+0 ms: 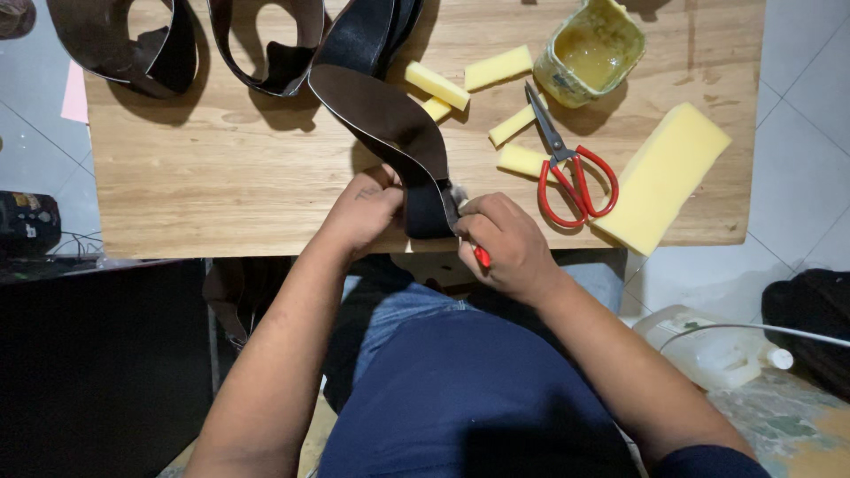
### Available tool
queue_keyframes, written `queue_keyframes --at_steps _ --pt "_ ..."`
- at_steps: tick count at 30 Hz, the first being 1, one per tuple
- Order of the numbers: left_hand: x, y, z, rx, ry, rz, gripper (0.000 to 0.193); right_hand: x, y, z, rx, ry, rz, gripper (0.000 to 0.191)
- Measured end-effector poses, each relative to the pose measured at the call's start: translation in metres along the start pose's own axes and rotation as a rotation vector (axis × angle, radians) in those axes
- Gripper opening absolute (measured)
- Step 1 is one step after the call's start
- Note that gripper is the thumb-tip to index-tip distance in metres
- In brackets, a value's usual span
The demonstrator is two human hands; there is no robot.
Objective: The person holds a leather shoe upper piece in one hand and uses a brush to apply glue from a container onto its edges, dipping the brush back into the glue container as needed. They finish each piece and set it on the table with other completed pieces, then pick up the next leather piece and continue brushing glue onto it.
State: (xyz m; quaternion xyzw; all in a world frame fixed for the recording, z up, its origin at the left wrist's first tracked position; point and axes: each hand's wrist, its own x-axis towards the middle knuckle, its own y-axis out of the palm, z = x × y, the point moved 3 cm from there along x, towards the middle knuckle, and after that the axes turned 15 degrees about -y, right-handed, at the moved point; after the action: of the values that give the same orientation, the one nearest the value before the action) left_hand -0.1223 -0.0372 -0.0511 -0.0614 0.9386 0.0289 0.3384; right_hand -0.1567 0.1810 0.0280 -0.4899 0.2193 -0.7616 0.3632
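A wide dark brown leather strap (390,119) curves from the far edge of the wooden table (221,186) down to the near edge. My left hand (365,212) pinches the strap's near end against the table edge. My right hand (505,243) is closed on a small tool with a red handle (481,257), its tip touching the strap's end; the tip itself is mostly hidden by my fingers.
Red-handled scissors (567,173), a large yellow sponge block (664,177), several small yellow sponge strips (500,66) and a glue-stained open container (595,51) lie on the right half. More dark leather loops (133,53) sit at the far left. A white plastic jug (708,345) stands on the floor.
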Motion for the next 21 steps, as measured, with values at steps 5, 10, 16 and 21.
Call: queue_keyframes --at_steps 5,10,16,21 --pt "0.002 0.0 0.002 0.022 -0.058 -0.023 0.014 -0.001 -0.001 -0.001 -0.029 -0.022 0.009 0.029" --pt "-0.004 0.002 0.0 0.027 0.014 -0.003 0.021 -0.005 0.002 -0.004 0.112 0.073 -0.047 0.023" --pt "-0.016 0.006 0.0 -0.109 0.019 0.075 0.044 -0.014 0.006 -0.013 0.319 0.263 -0.003 0.017" --pt "-0.019 0.0 0.006 -0.046 0.065 0.09 0.039 -0.015 0.008 -0.013 0.288 0.19 -0.083 0.02"
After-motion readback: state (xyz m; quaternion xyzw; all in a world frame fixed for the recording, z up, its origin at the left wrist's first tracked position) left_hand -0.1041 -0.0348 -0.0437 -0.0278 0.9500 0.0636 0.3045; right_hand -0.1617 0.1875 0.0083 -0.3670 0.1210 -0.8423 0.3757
